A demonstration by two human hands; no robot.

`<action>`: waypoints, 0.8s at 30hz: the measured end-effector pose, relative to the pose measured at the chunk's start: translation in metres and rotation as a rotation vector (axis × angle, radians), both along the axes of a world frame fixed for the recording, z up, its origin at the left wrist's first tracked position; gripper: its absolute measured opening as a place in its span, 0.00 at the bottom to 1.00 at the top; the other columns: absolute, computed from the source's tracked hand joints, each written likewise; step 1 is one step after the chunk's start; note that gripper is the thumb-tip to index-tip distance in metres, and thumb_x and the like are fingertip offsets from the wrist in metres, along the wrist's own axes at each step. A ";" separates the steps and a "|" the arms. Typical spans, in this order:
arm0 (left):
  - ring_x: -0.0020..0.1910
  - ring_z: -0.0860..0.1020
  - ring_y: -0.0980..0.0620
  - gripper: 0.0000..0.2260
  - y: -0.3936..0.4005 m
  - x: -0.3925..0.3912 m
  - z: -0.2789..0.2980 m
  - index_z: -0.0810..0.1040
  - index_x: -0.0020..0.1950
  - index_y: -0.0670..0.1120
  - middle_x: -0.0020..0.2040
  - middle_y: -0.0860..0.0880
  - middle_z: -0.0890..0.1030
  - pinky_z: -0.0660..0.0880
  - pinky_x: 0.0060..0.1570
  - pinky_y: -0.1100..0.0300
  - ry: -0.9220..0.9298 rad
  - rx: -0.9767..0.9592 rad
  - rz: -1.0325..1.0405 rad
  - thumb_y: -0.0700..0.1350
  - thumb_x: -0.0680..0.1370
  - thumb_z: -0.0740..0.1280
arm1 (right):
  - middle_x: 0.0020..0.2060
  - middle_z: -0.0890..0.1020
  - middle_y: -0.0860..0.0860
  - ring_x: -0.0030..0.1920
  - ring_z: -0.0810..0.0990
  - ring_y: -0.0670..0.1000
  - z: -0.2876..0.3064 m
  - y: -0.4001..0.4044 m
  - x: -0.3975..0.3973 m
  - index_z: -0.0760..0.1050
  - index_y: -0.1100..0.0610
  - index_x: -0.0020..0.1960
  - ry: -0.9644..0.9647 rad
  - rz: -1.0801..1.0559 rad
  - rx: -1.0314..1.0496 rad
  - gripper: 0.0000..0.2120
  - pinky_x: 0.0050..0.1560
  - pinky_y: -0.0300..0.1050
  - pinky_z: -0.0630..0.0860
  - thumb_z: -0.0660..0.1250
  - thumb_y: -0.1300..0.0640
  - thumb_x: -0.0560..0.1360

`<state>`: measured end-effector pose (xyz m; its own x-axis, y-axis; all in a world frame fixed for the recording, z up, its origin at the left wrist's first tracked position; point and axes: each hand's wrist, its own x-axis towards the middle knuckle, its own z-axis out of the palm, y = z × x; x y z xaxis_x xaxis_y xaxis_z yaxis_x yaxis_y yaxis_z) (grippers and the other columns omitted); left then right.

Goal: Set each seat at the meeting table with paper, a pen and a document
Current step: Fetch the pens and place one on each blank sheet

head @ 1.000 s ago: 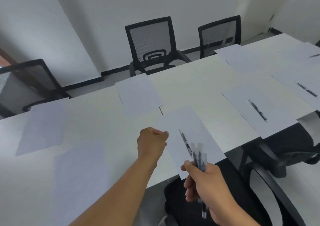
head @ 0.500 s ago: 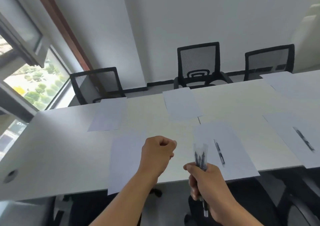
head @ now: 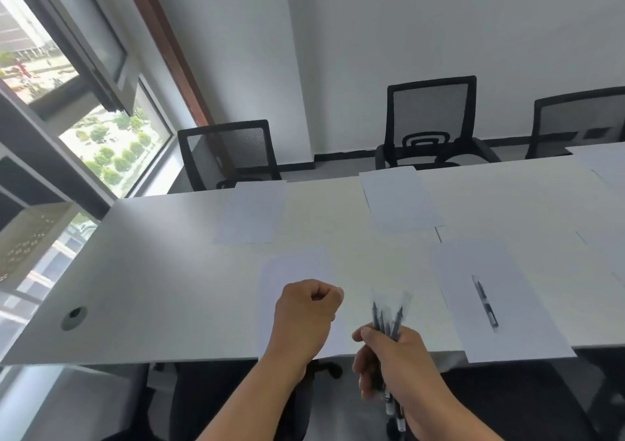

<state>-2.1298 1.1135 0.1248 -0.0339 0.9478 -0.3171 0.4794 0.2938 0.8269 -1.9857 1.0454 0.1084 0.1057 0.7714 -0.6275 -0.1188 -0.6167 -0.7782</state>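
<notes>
My right hand (head: 395, 362) grips a bundle of black pens (head: 389, 315), tips up, above the table's near edge. My left hand (head: 304, 315) is a closed fist with nothing in it, hovering over a bare white sheet (head: 291, 271) at the near-left seat. To the right, another sheet (head: 500, 305) carries a single black pen (head: 486, 302). Two more bare sheets lie on the far side: one (head: 252, 214) at the left seat, one (head: 400, 200) in front of the middle chair.
The long white table (head: 152, 271) has a round cable hole (head: 72, 315) near its left end. Three black mesh chairs (head: 431, 119) stand along the far side against the wall. A window (head: 67, 102) fills the left. Dark chairs sit below the near edge.
The view has swung left along the table, so the sheet with the pen now lies to the right. My fist has come over the bare near-left sheet. The pen bundle stays in my right hand.
</notes>
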 end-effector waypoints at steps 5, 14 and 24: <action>0.38 0.80 0.53 0.14 0.013 -0.020 -0.011 0.84 0.45 0.40 0.39 0.53 0.85 0.80 0.46 0.60 -0.013 -0.030 -0.075 0.51 0.82 0.71 | 0.34 0.86 0.60 0.29 0.80 0.57 -0.005 0.009 -0.030 0.80 0.61 0.56 -0.021 0.020 -0.024 0.11 0.30 0.44 0.77 0.61 0.57 0.88; 0.27 0.65 0.57 0.24 0.029 -0.041 -0.018 0.68 0.29 0.46 0.25 0.59 0.68 0.70 0.36 0.67 -0.063 -0.118 -0.207 0.45 0.82 0.72 | 0.38 0.87 0.63 0.31 0.81 0.59 -0.016 0.018 -0.062 0.81 0.62 0.57 0.011 0.057 -0.023 0.10 0.29 0.43 0.75 0.63 0.58 0.87; 0.38 0.82 0.69 0.08 0.037 -0.067 -0.039 0.90 0.44 0.48 0.42 0.59 0.89 0.77 0.48 0.64 -0.103 -0.151 -0.115 0.47 0.81 0.74 | 0.37 0.87 0.62 0.32 0.81 0.59 -0.032 0.029 -0.088 0.79 0.59 0.62 0.061 0.075 -0.049 0.09 0.30 0.44 0.77 0.63 0.55 0.88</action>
